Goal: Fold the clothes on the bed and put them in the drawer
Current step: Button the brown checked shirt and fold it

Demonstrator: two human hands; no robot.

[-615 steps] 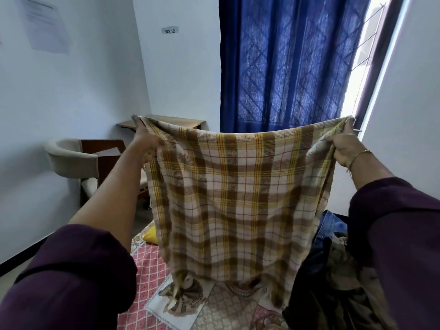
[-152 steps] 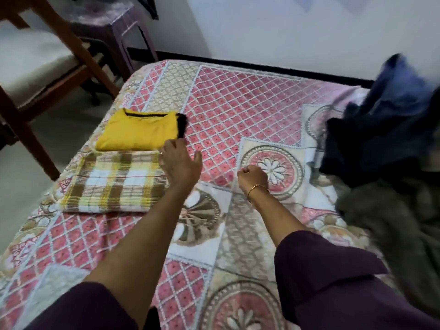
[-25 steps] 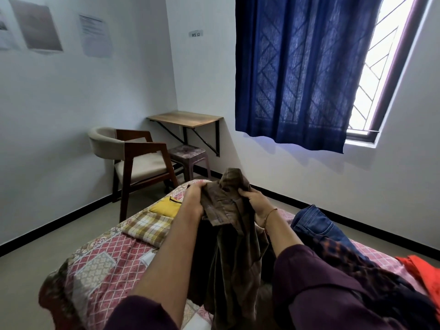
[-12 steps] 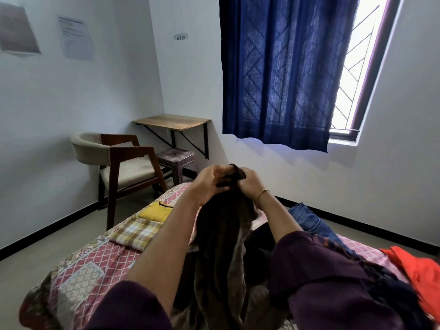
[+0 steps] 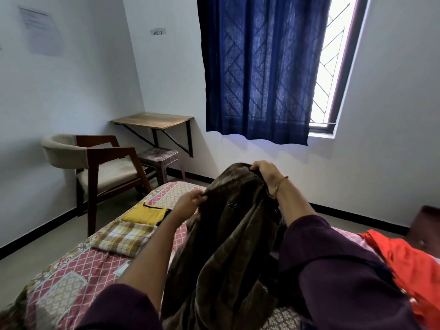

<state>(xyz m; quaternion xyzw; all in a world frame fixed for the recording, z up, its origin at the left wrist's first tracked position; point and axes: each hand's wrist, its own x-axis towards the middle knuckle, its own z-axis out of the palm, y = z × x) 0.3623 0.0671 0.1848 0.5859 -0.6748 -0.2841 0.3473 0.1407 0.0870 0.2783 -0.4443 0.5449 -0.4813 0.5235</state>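
I hold a dark brown checked garment (image 5: 228, 234) up over the bed (image 5: 78, 270). My left hand (image 5: 189, 206) pinches its left edge. Higher up, my right hand (image 5: 264, 172) grips its top edge, and the cloth hangs down between my arms. On the bed's left side a folded yellow garment (image 5: 145, 214) lies beside a folded yellow-and-brown plaid cloth (image 5: 122, 238). An orange garment (image 5: 404, 265) lies unfolded at the right. No drawer is in view.
A wooden armchair (image 5: 100, 163) stands left of the bed, with a small stool (image 5: 158, 156) under a wall-mounted shelf (image 5: 152, 120) behind it. A blue curtain (image 5: 259, 67) covers the window. A dark wooden piece (image 5: 426, 225) shows at the far right.
My hands, bunched together at the garment's top half a second ago, have moved apart: the left lower and leftward, the right higher. The brown cloth is now spread wider.
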